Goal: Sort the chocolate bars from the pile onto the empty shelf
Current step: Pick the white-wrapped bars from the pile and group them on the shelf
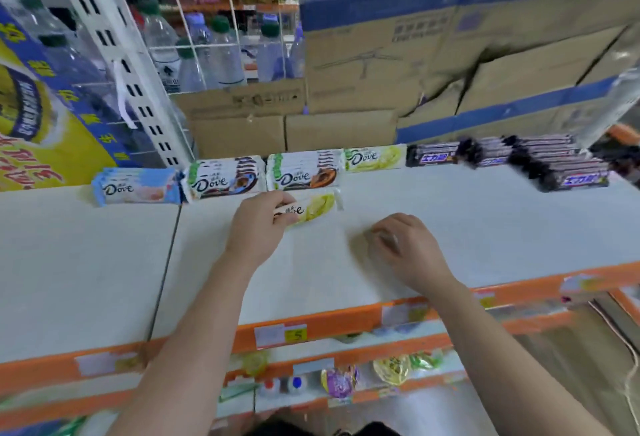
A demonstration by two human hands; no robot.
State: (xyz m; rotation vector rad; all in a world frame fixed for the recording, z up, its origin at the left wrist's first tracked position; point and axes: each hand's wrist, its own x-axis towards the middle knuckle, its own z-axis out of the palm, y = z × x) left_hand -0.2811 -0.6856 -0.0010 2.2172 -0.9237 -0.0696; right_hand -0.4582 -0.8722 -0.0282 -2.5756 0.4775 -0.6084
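Note:
My left hand (258, 226) grips a yellow-green Dove bar (313, 209) by its left end, just above the white shelf (485, 228). My right hand (403, 245) hovers low over the shelf to the right, fingers loosely curled, holding nothing. Along the back of the shelf lie sorted stacks: light-blue Dove bars (136, 187), white-and-brown Dove bars (225, 177), white-and-orange Dove bars (304, 172), a yellow-green Dove bar (374, 157), and dark Snickers-style bars (433, 154) with a bigger heap (561, 167) at the right.
Cardboard boxes (433, 55) stand behind the shelf. Water bottles (211, 51) sit behind a wire grid at the back left. A yellow and blue carton (41, 117) is at the left. Orange shelf edges with price tags (294, 333) run below, with snacks underneath.

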